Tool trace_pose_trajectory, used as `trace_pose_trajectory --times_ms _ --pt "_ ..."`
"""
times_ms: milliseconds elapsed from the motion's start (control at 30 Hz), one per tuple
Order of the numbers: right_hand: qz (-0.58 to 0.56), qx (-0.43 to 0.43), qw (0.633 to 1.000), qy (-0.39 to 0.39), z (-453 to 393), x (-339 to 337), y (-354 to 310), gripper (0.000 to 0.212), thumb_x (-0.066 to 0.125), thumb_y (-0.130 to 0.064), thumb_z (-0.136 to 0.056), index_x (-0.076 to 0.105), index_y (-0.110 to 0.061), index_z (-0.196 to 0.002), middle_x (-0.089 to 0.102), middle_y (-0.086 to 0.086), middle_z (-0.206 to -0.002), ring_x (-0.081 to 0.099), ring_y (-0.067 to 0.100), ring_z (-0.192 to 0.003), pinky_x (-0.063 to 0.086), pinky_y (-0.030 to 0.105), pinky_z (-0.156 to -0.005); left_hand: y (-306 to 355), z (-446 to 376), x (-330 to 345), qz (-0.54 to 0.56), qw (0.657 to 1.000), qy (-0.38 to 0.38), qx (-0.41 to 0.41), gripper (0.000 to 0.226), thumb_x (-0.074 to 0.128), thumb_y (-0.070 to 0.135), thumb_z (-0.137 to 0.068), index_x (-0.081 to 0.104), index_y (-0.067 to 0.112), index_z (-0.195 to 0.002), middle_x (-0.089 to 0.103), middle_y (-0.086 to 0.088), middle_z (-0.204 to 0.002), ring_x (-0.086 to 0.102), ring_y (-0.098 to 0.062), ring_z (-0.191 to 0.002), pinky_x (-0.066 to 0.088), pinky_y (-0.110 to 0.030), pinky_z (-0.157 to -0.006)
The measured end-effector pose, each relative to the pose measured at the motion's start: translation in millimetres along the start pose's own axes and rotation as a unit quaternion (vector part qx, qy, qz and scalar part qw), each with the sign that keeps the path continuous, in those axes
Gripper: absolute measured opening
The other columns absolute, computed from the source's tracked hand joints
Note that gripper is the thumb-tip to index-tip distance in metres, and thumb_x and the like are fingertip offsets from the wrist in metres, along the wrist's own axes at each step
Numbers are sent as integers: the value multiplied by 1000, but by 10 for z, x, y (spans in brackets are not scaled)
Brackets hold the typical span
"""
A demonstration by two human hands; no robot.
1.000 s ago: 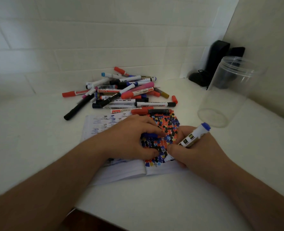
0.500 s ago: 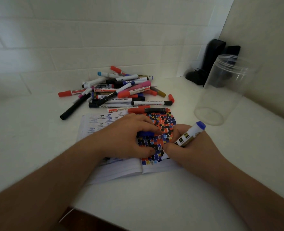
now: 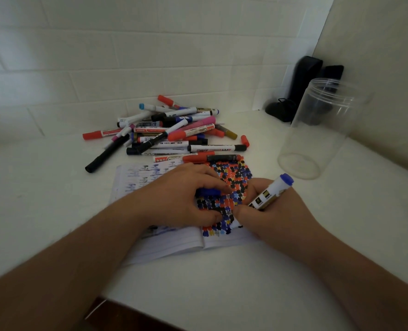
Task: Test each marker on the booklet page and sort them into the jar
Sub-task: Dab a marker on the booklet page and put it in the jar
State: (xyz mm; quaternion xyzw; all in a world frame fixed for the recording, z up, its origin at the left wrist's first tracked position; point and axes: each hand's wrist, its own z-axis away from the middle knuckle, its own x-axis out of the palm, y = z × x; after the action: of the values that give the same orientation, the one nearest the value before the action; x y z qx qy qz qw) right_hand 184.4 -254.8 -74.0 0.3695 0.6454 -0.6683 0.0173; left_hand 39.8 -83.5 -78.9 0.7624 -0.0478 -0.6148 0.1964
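Change: hardly any; both hands keep their places on the page, marker tip still down.
Marker [image 3: 267,197]: white barrel, blue end, tilted, tip on the dotted right page.
Right hand [image 3: 277,211]: fingers curled round the marker.
Left hand [image 3: 179,199]: rests on the booklet [image 3: 174,244], pinching a blue cap [image 3: 207,191].
Jar [image 3: 317,130]: clear, upright, right of the booklet.
Pile of markers [image 3: 171,132]: just beyond the booklet, near the wall.
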Motion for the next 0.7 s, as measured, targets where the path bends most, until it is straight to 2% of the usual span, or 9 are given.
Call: trace_pose_trajectory --times_ms 133,233,367,500,600,700 --pt "17 -7 1000 -5 7 14 4 29 78 -12 -80 53 -15 -65 50 -2 -52 45 6 -48 40 19 -46 -1 -2 1 -1 1000 2 1 57 78 54 -79 62 45 -133 52 25 -130 43 4 -117 30 -12 -96" --pt "23 -5 1000 -16 10 10 -1 29 78 -12 -79 53 -15 -63 49 -6 -52 44 5 -48 38 17 -47 7 -5 -1 -1 1000 0 -3 57 79 54 -79 62 46 -133 51 25 -130 42 5 -117 30 -12 -97" --pt "-5 13 1000 7 -12 -2 0 26 75 -8 -80 53 -5 -68 53 4 -55 45 9 -46 39 19 -45 7 1 0 -2 1000 -3 -8 57 78 55 -80 61 47 -133 50 26 -130 42 4 -119 35 -19 -99" --pt "-9 19 1000 12 -20 3 8 25 75 -9 -81 53 -3 -70 52 4 -54 45 7 -44 39 16 -44 8 5 1 0 1000 -8 -12 57 77 55 -80 60 47 -134 49 26 -131 41 3 -121 36 -23 -101" --pt "2 8 1000 6 -9 5 21 23 74 -11 -81 54 -1 -74 54 10 -56 46 10 -47 41 21 -46 10 0 -2 -1 1000 -11 -15 58 77 56 -79 60 46 -134 50 26 -132 42 0 -122 38 -29 -105" --pt "14 6 1000 -7 -6 -7 23 24 75 -12 -80 55 -2 -74 58 19 -66 48 14 -52 42 26 -49 17 2 -8 -1 1000 -9 -13 57 77 55 -80 61 45 -134 51 24 -133 43 1 -120 39 -28 -104"
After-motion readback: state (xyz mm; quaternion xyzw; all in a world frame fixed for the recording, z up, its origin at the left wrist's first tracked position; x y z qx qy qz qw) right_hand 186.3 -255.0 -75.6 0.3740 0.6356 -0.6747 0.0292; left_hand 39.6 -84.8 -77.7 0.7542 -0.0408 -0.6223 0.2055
